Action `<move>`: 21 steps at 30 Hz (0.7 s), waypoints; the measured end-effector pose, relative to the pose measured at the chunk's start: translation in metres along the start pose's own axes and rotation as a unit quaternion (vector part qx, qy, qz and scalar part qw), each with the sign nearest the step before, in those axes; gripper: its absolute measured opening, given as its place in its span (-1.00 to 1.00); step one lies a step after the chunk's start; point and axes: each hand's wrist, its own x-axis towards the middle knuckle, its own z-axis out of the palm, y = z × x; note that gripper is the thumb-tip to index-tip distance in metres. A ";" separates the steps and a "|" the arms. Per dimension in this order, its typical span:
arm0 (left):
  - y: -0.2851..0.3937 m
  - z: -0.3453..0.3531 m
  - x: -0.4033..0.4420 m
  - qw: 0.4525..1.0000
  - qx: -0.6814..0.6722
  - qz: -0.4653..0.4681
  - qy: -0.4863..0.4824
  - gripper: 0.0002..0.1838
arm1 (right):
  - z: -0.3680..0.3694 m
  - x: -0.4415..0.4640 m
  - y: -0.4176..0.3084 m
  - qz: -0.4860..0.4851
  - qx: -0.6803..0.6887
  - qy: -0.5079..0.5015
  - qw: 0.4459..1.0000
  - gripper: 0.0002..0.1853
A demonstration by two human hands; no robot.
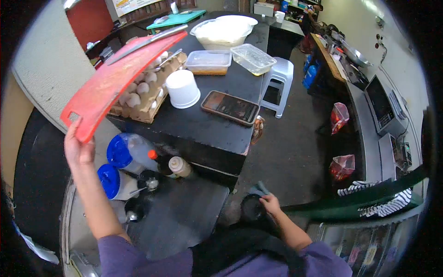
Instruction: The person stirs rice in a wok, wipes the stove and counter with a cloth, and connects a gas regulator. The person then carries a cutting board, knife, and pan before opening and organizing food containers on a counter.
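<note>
My left hand (79,147) grips the handle end of a red cutting board (117,78), which is tilted over a carton of eggs (140,92). A long knife (147,42) lies on the board near its far edge. Low at my right side, my right hand (269,203) is closed on a grey-green cloth (259,188). A dark round bowl-like thing (252,207) is right beside those fingers; whether they touch it I cannot tell.
On the black table are a white tub (182,89), a phone (230,107), plastic containers (208,61) and a large white bowl (222,33). Blue-lidded jars (110,181) and bottles (181,167) stand below. A plastic stool (279,76) is beside the table.
</note>
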 end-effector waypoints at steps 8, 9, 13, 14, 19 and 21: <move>0.025 0.048 0.025 0.994 -0.001 -0.009 -0.108 -0.73 | -0.083 0.073 0.141 0.206 -0.001 0.239 0.949 -0.68; 0.022 0.059 0.029 0.993 -0.035 -0.009 -0.112 -0.69 | -0.096 0.086 0.156 0.242 0.033 0.228 0.942 -0.67; 0.008 0.103 0.047 0.986 -0.085 0.022 -0.145 -0.56 | -0.141 0.136 0.223 0.301 -0.044 0.181 0.935 -0.69; -0.003 0.123 0.049 0.977 -0.093 -0.013 -0.192 -0.54 | -0.157 0.148 0.231 0.337 -0.086 0.150 0.926 -0.66; -0.089 0.325 0.069 0.951 -0.263 -0.106 -0.122 -0.38 | -0.251 0.187 0.276 0.404 -0.133 0.039 0.904 -0.62; -0.116 0.368 0.089 0.956 -0.154 -0.119 -0.218 -0.38 | -0.283 0.198 0.286 0.403 -0.145 0.040 0.903 -0.60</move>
